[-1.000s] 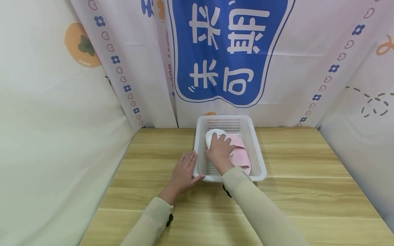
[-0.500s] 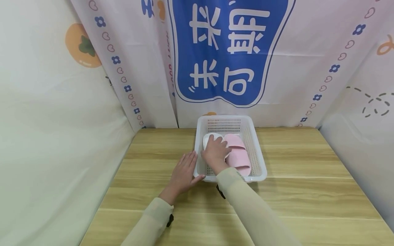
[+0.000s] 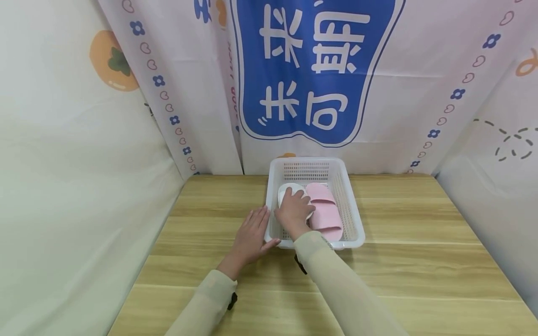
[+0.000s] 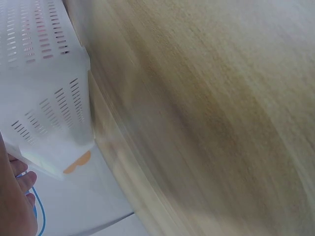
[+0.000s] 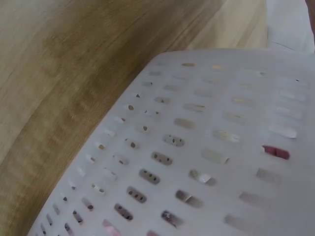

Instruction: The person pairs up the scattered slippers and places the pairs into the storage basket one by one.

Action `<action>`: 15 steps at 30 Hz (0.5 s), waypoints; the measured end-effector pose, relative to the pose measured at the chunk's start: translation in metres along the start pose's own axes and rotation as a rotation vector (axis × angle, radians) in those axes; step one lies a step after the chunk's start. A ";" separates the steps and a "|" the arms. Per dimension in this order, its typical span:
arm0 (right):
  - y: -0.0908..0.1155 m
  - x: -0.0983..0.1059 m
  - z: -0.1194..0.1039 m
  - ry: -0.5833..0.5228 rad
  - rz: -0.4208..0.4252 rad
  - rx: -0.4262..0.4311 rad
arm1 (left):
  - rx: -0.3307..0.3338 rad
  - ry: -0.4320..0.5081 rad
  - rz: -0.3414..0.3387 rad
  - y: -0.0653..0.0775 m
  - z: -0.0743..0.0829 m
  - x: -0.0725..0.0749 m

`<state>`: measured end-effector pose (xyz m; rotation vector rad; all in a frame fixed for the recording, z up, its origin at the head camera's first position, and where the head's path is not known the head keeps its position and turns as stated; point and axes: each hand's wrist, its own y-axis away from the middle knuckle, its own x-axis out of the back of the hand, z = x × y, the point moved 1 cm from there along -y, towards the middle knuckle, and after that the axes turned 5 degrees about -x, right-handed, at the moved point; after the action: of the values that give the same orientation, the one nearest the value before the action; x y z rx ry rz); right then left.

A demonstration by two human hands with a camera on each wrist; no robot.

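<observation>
A white perforated plastic basket [image 3: 352, 224] stands at the back of the table. Inside it, on the right, lies a pink slipper [image 3: 325, 215] with a broad ribbed strap. To its left is a white slipper [image 3: 290, 187], its rounded end showing and the rest mostly covered by my right hand [image 3: 294, 212], which grips it from above with spread, bent fingers. My left hand [image 3: 250, 238] rests against the basket's left side, fingers straight along the wall and thumb at the front rim. Fingers of this left hand [image 4: 17, 196] show by the basket rim in the left wrist view.
The wooden table [image 3: 420, 261] reaches out on both sides of the basket and in front of it. A printed cloth curtain [image 3: 391, 130] hangs right behind the basket. Pale fabric walls [image 3: 84, 186] close in the left and right sides.
My right hand has shifted a little left and toward me with the white slipper, which now lies more apart from the pink one. More of the pink slipper shows. The left hand has stayed put.
</observation>
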<state>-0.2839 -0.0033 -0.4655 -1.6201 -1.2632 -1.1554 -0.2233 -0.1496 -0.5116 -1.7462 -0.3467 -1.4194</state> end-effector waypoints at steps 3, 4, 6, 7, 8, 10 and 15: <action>0.000 -0.001 0.000 0.003 -0.002 0.004 | -0.003 0.005 0.009 0.000 0.000 0.000; 0.000 -0.001 0.000 0.003 -0.005 0.004 | -0.004 0.006 0.013 0.000 0.000 0.000; 0.000 -0.001 0.000 0.003 -0.011 0.006 | -0.008 0.006 0.022 0.000 0.000 0.000; 0.000 -0.001 0.000 0.004 -0.014 0.006 | -0.009 0.006 0.025 0.000 0.000 0.000; 0.001 -0.001 0.000 0.003 -0.015 0.006 | -0.010 0.006 0.028 0.000 0.000 0.000; 0.001 -0.001 0.000 0.002 -0.017 0.006 | -0.010 0.009 0.033 0.000 0.001 0.001; 0.001 -0.001 0.000 -0.005 -0.027 0.007 | 0.001 0.018 0.014 0.000 0.001 0.003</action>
<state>-0.2830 -0.0041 -0.4665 -1.6060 -1.2949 -1.1625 -0.2218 -0.1491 -0.5092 -1.7309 -0.3256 -1.4239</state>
